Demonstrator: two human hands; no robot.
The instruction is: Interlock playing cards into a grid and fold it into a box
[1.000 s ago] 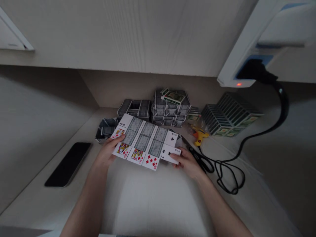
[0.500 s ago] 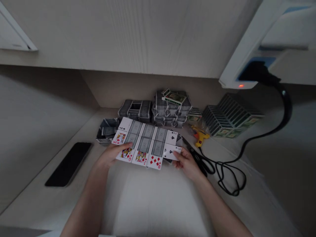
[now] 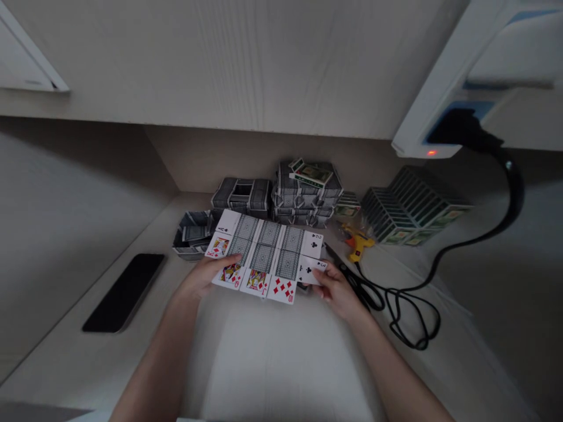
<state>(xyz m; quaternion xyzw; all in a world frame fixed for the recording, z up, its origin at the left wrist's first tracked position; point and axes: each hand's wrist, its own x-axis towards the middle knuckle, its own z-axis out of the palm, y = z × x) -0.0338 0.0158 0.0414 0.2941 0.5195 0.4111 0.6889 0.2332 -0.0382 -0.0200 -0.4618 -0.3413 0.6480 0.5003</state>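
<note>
Two bare forearms reach in from the bottom edge over a pale desk [image 3: 281, 369], angling toward each other. Between the hands, a panel of joined playing cards [image 3: 266, 256] tilts slightly, patterned backs in its middle, faces along its edges. The left hand [image 3: 204, 276] pinches its near left side, thumb on top; the right hand [image 3: 338, 291] grips the opposite end, thumb over a three of clubs. Holding both ends seems meant to stop the thin sheet from sagging. Fingers curl underneath; what lies beneath the right end is too hidden to tell. A black smartphone [image 3: 125, 293] lies left, apart from the work. To the right are black-handled scissors [image 3: 349, 275], a yellow glue gun [image 3: 361, 243] and a looped black cord [image 3: 516, 184]. Beyond the panel stand an open-topped card box [image 3: 193, 252], a card-covered box with a slot [image 3: 241, 201], stacked card-covered boxes [image 3: 303, 201], and rows of boxed decks [image 3: 396, 217].
</note>
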